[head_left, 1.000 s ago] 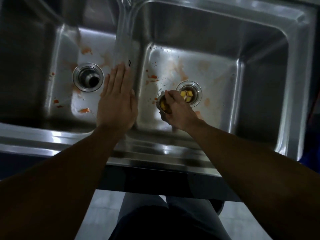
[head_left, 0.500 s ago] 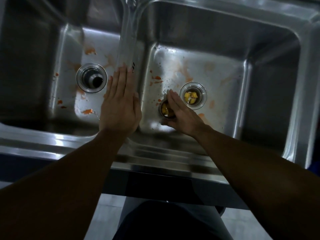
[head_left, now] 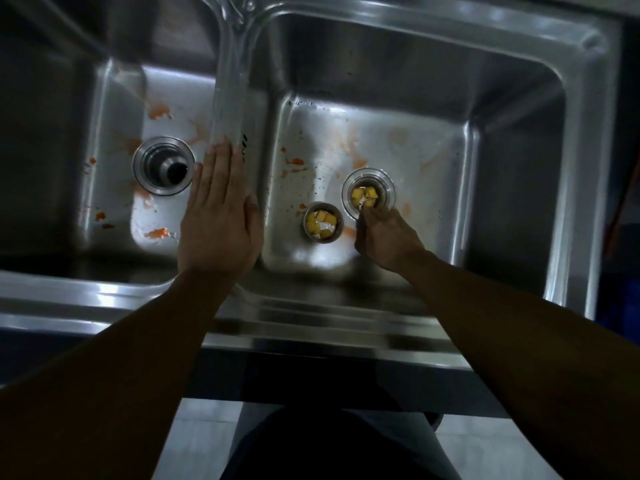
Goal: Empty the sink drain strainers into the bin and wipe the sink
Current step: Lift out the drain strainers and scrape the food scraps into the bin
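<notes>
Strainer cup [head_left: 322, 221], round steel holding yellow chunks, stands on the orange-smeared floor of the right basin [head_left: 433, 140], near its front edge. Our right hand [head_left: 388, 237] has left it and now curls at the second strainer [head_left: 367, 195] in the drain; we cannot tell whether it grips. Our left hand [head_left: 221, 216] stays flat on the divider [head_left: 230, 81].

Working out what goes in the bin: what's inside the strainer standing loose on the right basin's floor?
The loose strainer holds yellow food chunks and a pale scrap. They cover its bottom, so anything lying underneath them cannot be seen.
</notes>
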